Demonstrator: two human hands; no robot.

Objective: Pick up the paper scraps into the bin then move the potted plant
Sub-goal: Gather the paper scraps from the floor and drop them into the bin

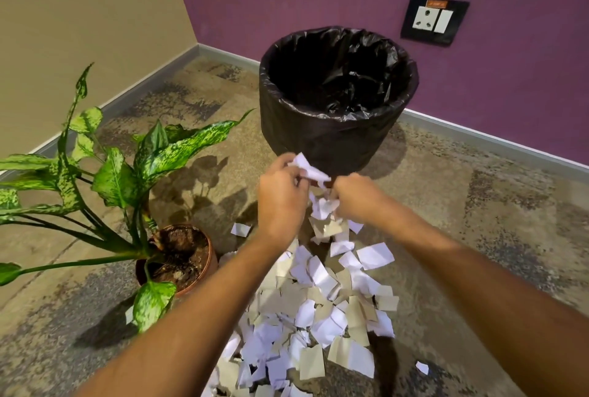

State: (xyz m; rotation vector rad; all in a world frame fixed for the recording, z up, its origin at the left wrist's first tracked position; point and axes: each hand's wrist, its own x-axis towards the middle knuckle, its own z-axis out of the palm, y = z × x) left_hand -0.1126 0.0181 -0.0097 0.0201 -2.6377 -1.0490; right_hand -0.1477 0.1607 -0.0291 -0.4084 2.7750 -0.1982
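Paper scraps (322, 310) lay heaped in front of the bin (338, 93).
Left hand (280, 195) and right hand (353, 195) each clutched scraps just before the bin; potted plant (178, 256) stood to its left.

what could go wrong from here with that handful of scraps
1. Both hands hold a loose bunch of scraps short of the bin; a few seem to be slipping out below and may land back on the pile.
2. The plant stands close to the left forearm, so a sweep for more scraps could brush its leaves or tip the pot.
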